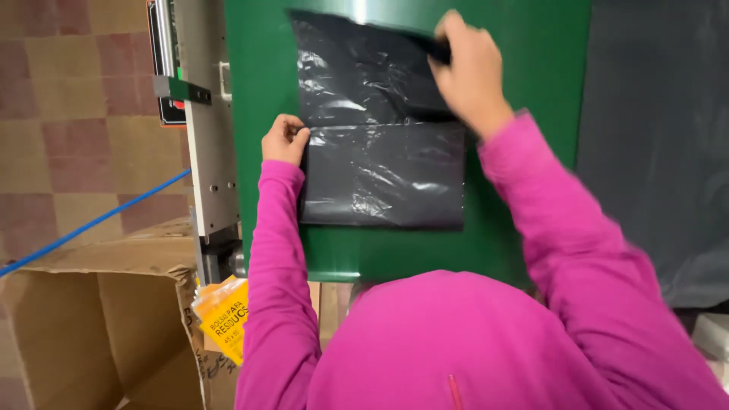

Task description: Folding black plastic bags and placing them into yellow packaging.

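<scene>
— What does the frame show at its centre?

— A worker in a magenta top handles a black plastic bag (380, 152) spread flat on a green surface (524, 228). The bag's long axis runs up and down the frame, a crease crossing it midway.

— And the hands?

— The left hand (284, 140), centre-left, has its fingers curled closed, pinching the bag's left edge at the crease. The right hand (469, 72), upper centre-right, has its fingers bent over the bag's top right corner, gripping it. The bag lies between them, just right of the left fingers, below and left of the right.

— Anything nearby?

— A cardboard box (99, 319) lower left, a yellow packet (224, 315) beside it, a blue cord (91, 224) across the tiled floor.
</scene>
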